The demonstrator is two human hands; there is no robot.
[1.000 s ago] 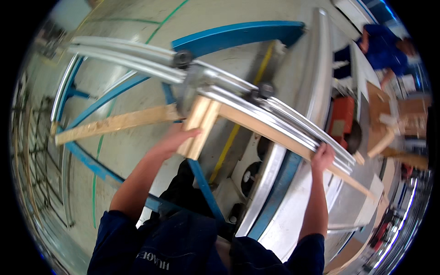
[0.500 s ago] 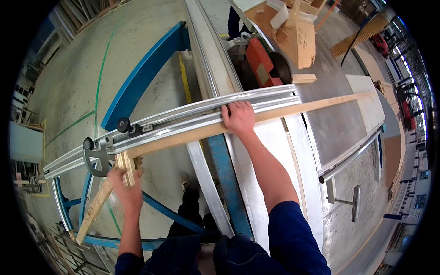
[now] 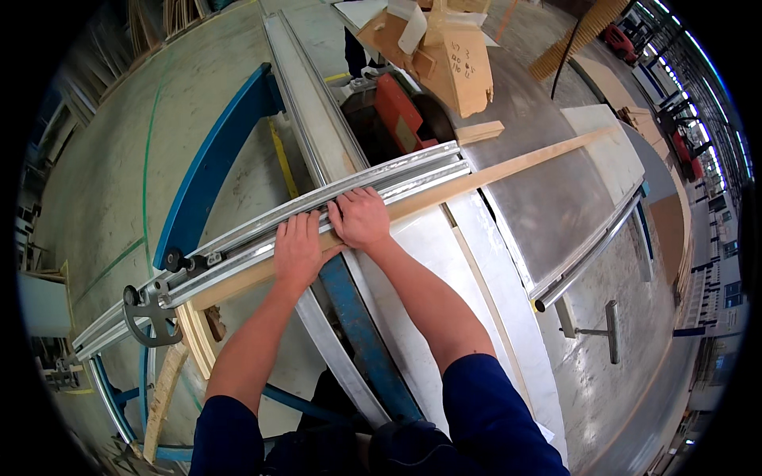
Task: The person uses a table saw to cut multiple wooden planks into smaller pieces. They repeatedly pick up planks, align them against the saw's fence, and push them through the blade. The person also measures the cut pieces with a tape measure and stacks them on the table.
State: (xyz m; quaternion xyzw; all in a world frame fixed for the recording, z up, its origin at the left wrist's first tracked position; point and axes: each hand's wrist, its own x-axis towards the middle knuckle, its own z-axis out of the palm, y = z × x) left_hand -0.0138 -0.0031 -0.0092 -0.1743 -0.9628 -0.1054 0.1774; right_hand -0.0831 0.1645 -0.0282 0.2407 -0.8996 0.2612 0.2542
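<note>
Just below the middle of the view, a long wooden strip (image 3: 429, 198) runs from about eight o'clock to two o'clock, flat along the near side of a metal rail (image 3: 421, 161). The left hand (image 3: 298, 254) and right hand (image 3: 361, 218) sit side by side across it, the right at two o'clock from the left. The fingers of each hand lie close together, bent over the rail, with the strip passing under both hands; whether they are clamped on the wood, I cannot tell. The left thumb points to two o'clock at the strip's near edge. Toward eight o'clock, a wooden block (image 3: 194, 332) sits by the strip's end; toward two o'clock, the other end reaches out over a grey worktop (image 3: 540, 214).
</note>
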